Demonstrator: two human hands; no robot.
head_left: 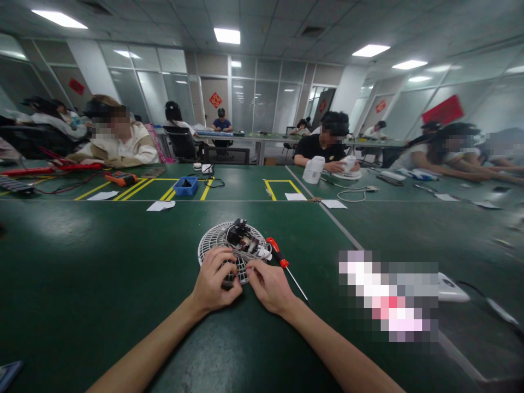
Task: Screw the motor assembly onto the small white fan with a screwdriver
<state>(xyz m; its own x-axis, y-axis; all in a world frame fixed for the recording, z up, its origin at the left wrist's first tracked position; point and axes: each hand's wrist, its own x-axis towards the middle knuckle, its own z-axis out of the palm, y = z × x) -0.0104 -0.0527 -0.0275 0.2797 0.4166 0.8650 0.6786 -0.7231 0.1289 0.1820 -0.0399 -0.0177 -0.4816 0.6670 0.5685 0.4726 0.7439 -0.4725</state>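
Observation:
A round white fan grille [210,236] lies on the green table, with a dark fan motor [237,233] and a grey cable on it. My left hand [215,281] rests at the grille's near left edge. Its fingers are curled around a small dark part that I cannot name. At the near right edge, my right hand [270,285] has thumb and fingertips pinched together; whatever lies between them is too small to make out. A screwdriver [281,258] with a red and black handle lies just right of the grille, its shaft pointing toward me.
Farther off stand a blue bin [186,186] with dark parts and an orange multimeter [121,178]. Paper slips [161,206] lie along the table seam. To the right are a blurred-out bright object [380,295] and a white device [453,288] with a cable. Several people sit beyond.

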